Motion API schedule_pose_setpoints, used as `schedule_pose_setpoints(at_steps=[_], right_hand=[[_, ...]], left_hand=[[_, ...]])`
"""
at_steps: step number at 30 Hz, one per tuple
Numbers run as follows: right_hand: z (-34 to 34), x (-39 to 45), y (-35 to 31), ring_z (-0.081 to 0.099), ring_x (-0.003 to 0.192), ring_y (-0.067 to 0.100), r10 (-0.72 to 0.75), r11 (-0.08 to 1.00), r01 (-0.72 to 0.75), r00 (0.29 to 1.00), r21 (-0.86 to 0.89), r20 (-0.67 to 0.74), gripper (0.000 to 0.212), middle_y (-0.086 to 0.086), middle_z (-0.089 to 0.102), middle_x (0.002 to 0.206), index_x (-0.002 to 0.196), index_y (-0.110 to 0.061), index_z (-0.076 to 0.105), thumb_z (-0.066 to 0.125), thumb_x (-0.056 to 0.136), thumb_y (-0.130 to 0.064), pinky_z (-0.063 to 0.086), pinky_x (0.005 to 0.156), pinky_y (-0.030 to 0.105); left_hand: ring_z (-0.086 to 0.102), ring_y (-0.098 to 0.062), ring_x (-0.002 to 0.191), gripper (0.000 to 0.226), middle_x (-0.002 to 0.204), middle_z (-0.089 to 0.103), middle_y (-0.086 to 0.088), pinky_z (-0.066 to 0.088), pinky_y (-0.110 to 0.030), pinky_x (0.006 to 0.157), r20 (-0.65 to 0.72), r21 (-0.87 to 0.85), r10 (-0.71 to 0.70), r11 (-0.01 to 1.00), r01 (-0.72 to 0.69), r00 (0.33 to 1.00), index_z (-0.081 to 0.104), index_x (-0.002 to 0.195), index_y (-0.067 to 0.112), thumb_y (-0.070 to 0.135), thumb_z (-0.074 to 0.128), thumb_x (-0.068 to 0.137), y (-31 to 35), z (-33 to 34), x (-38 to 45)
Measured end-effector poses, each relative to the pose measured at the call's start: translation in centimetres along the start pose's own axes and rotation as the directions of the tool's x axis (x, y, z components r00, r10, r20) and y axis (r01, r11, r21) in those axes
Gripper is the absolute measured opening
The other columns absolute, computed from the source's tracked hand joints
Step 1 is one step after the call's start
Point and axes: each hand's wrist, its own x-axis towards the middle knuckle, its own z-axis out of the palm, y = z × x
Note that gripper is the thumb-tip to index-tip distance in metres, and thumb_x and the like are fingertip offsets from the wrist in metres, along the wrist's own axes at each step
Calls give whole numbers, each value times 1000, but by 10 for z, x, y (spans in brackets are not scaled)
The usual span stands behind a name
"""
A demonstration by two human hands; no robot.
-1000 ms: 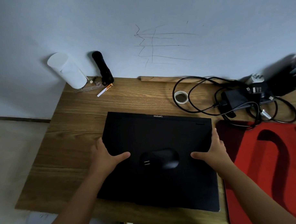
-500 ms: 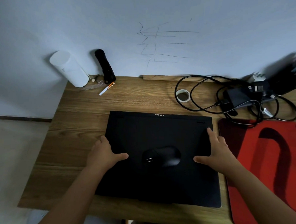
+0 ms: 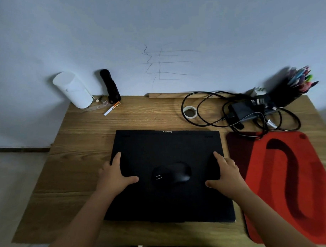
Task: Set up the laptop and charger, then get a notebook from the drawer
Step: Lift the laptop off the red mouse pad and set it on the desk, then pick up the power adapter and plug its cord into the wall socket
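A closed black laptop lies flat in the middle of the wooden desk. A black mouse sits on its lid. My left hand straddles the laptop's left edge, thumb pointing inward on the lid. My right hand straddles the right edge in the same way, index finger and thumb on the lid. The black charger brick with its tangled cable lies at the back right, apart from the laptop. No drawer or notebook is in view.
A red mouse pad lies right of the laptop. At the back right stands a black pen holder; a tape roll lies by the cable. A white cylinder and a black stick-shaped object lean on the wall at back left.
My right hand has slid inward from the laptop's side onto the lid. The left hand has barely shifted. The view has shifted, bringing the pen holder into sight.
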Motion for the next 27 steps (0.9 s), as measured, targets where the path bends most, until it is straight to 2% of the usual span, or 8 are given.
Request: schedule_pose_setpoints(at_steps=[3,8,17,22,25,27], right_hand=[[-3,5,-2,27,131,34,49,999,-49,999,-13,14,110,14,30,142,142,-39,6,80,61,-35,25,107,51],[0,5,-1,29,128,37,78,997,-77,997,-33,29,115,18,30,139,140,-45,0,81,59,-35,24,105,50],[5,-21,24,31,125,34,78,996,-77,996,-34,35,115,15,32,135,140,-44,-1,80,59,-36,24,106,48],[-1,-23,22,29,129,33,70,993,-69,998,-97,7,105,13,30,140,143,-35,6,75,64,-42,28,106,46],[-10,-23,23,25,132,32,21,995,-28,996,-93,-82,90,11,26,147,142,-28,19,70,69,-45,27,107,46],[-21,-22,27,31,130,30,-44,997,36,990,-63,-132,77,10,34,143,138,-23,30,67,74,-43,31,105,42]], left_hand=[[21,-38,135,116,149,24,-17,28,-53,107,11,-68,-10,998,11,1000,5,145,30,41,83,59,2,0,-1],[19,-37,136,121,150,21,-17,27,-55,109,28,-115,-5,993,8,1000,3,145,31,38,85,56,0,1,-4],[22,-37,135,122,148,24,-18,30,-51,107,64,-43,5,999,-2,998,0,144,30,42,84,57,-10,18,-29],[21,-36,136,114,149,16,-19,29,-51,109,103,104,-1,995,-10,995,3,144,26,42,80,62,7,11,-30],[6,-32,141,90,155,3,-13,18,-53,113,0,250,178,953,-172,984,16,143,23,35,72,73,32,13,-29],[13,-29,141,76,154,14,-11,22,-48,113,-50,273,337,910,-312,940,27,140,21,28,68,77,55,18,-27]])
